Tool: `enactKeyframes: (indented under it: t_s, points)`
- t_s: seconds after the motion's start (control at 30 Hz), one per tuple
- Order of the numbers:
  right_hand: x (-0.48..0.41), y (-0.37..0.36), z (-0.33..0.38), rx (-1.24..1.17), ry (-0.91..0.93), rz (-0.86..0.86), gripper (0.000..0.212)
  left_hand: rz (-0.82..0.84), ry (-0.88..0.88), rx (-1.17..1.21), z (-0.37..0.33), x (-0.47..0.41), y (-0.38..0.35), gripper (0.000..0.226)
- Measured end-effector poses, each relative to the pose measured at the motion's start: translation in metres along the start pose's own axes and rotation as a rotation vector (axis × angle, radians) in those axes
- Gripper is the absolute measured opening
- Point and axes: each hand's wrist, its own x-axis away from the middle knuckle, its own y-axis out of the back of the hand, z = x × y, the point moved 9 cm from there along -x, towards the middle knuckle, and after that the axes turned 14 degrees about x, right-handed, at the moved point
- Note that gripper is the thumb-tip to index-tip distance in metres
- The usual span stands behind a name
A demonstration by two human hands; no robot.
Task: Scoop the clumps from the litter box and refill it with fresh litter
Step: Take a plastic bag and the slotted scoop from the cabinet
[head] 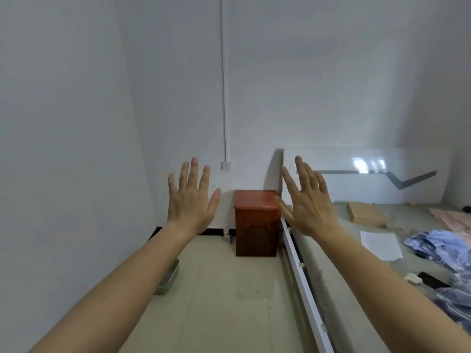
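From the head camera, both bare arms reach forward and up. The left hand (191,200) is held wide, fingers straight and spread, back toward the camera, holding nothing. The right hand (305,202) is likewise spread flat and holds nothing, tilted a little to the left.

The pale green plastic litter box (170,277) sits on the beige tiled floor (229,301) by the left wall, well below the hands. The left forearm covers most of it (its contents cannot be made out).

A reddish-brown wooden cabinet (256,225) stands against the far white wall, just beside the white bed frame rail (303,281) and the glossy white headboard (344,187). On the bed lie a flat brown cardboard piece (365,214), a white paper sheet (381,245) and crumpled blue cloth (433,248). A white wall socket (225,165) sits above the cabinet, between the hands.
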Motion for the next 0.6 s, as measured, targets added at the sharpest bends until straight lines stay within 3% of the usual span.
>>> enactKeyframes:
  t_s: [0.13,0.33,0.6]
  points:
    - [-0.040,-0.085,-0.036,0.011,-0.041,0.104,0.076,0.110,0.007,-0.040,-0.010,-0.065,-0.080,0.070]
    - [-0.122,-0.194,-0.072,-0.001,-0.049,0.175,0.074,0.126,-0.041,-0.044,-0.005,-0.159,-0.153,0.068]
    - [-0.208,-0.364,-0.022,-0.021,0.025,0.325,0.071,0.292,0.055,0.003,0.084,-0.246,-0.306,0.068]
